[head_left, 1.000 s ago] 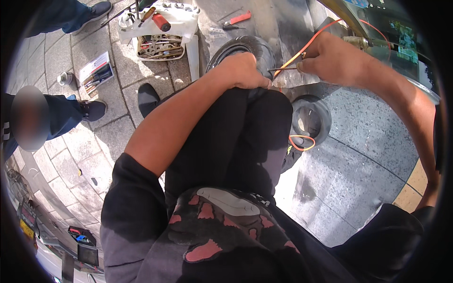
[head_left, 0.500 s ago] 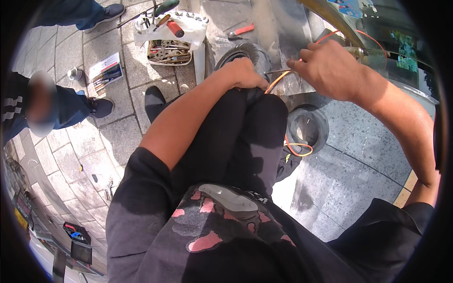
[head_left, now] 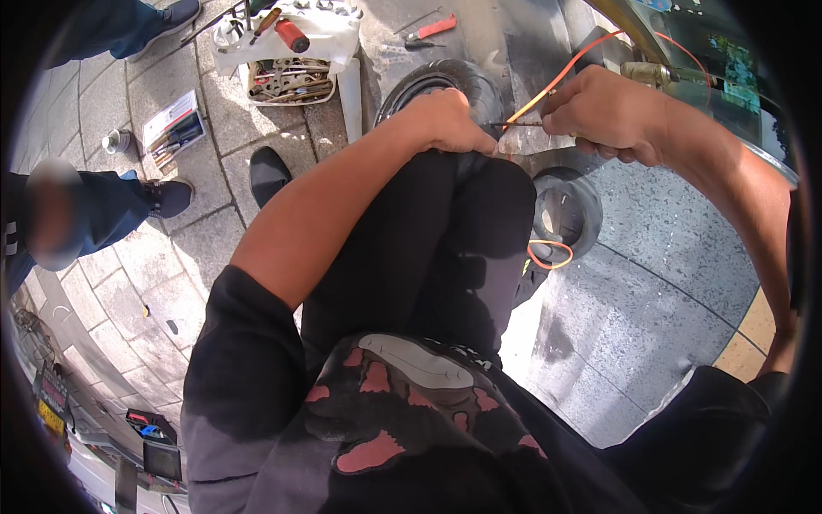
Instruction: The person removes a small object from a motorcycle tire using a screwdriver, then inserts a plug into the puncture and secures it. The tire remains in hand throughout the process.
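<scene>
Between my knees and the wall stands a small wheel with a black tyre (head_left: 485, 90). My left hand (head_left: 449, 122) is closed over the near side of the tyre, thumb toward the right; the fingertips are hidden. My right hand (head_left: 604, 118), just right of it, is closed round a thin dark metal rod tool (head_left: 522, 124). The rod points left and its tip reaches the tyre beside my left thumb. The tool's handle is hidden in my fist. An orange-yellow hose (head_left: 548, 88) runs behind the rod.
A toolbox (head_left: 293, 96) of hand tools stands far left, with a red-handled tool (head_left: 292, 36) on top. A red-handled knife-like tool (head_left: 432, 28) lies beyond the wheel. Another black tyre (head_left: 585, 214) lies right of my knees. Two other people's legs (head_left: 103, 214) are at left.
My right hand has turned over, its fingers now curled beneath, and the rod lies more level. My left hand stays on the tyre. The whole view has shifted slightly.
</scene>
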`<state>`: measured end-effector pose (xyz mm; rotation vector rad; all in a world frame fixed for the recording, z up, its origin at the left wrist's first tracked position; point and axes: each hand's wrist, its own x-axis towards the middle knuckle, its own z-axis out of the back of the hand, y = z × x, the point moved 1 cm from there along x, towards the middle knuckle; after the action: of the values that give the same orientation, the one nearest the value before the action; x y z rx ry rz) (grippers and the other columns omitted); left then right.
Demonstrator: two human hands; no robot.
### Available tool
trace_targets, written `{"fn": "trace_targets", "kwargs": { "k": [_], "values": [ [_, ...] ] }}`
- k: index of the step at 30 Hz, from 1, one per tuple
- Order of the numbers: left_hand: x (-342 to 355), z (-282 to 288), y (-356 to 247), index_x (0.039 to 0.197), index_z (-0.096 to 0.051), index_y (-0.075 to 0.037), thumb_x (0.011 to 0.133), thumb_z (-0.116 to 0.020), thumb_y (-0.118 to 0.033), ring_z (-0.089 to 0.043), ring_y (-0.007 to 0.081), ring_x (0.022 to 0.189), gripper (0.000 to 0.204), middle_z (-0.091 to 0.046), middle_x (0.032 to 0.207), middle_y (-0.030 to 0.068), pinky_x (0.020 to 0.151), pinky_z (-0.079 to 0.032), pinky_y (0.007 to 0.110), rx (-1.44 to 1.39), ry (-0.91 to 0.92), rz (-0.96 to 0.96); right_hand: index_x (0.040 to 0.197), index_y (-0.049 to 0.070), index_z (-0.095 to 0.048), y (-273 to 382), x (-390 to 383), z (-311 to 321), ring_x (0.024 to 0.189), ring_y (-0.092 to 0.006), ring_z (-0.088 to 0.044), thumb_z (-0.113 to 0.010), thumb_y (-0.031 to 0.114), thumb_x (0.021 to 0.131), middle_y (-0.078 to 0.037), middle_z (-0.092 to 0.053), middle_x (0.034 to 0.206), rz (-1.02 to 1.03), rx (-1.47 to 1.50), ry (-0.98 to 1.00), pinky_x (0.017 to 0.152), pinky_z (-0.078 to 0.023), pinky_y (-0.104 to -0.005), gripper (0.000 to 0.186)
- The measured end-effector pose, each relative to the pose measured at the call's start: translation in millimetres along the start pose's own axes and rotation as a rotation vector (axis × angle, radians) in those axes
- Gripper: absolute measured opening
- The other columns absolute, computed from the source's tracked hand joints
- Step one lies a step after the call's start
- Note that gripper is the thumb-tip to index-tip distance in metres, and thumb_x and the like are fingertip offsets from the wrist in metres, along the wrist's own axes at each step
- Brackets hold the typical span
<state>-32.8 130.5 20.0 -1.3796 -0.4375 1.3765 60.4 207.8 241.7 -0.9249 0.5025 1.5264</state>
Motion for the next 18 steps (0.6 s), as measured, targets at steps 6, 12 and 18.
{"fn": "trace_targets", "kwargs": {
  "k": [6, 12, 18],
  "values": [
    [16, -8, 13, 0.133, -0.068, 0.018, 0.075, -0.097, -0.062, -0.078, 0.0312, 0.094, 0.103, -0.078, 0.109, 0.0256, 0.082, -0.063, 0.043, 0.020, -0.043, -0.026, 0.098, -0.005, -0.075, 10, -6, 11, 0.065, -0.0263, -0.065, -0.079, 0.023, 0.096, -0.012, -0.069, 0.079, -0.039, -0.156, -0.020, 0.053, -0.050, -0.0438, 0.028],
    [8, -3, 10, 0.122, -0.081, 0.014, 0.068, -0.095, -0.067, -0.082, 0.0369, 0.111, 0.098, -0.082, 0.122, 0.0280, 0.095, -0.065, 0.043, -0.031, -0.064, 0.018, 0.100, -0.001, -0.080, -16, -13, -3, 0.093, -0.0365, -0.079, -0.075, 0.014, 0.091, -0.017, -0.080, 0.094, 0.764, -0.889, -0.444, 0.079, -0.061, -0.0442, 0.019],
    [2, 0, 9, 0.118, -0.082, 0.013, 0.070, -0.093, -0.064, -0.082, 0.0366, 0.108, 0.091, -0.082, 0.119, 0.0273, 0.092, -0.066, 0.043, -0.001, -0.069, 0.013, 0.097, 0.004, -0.083, -15, -14, -13, 0.097, -0.0295, -0.075, -0.078, 0.016, 0.083, -0.009, -0.078, 0.096, 1.133, -1.446, -0.487, 0.084, -0.062, -0.0405, 0.020]
  ]
}}
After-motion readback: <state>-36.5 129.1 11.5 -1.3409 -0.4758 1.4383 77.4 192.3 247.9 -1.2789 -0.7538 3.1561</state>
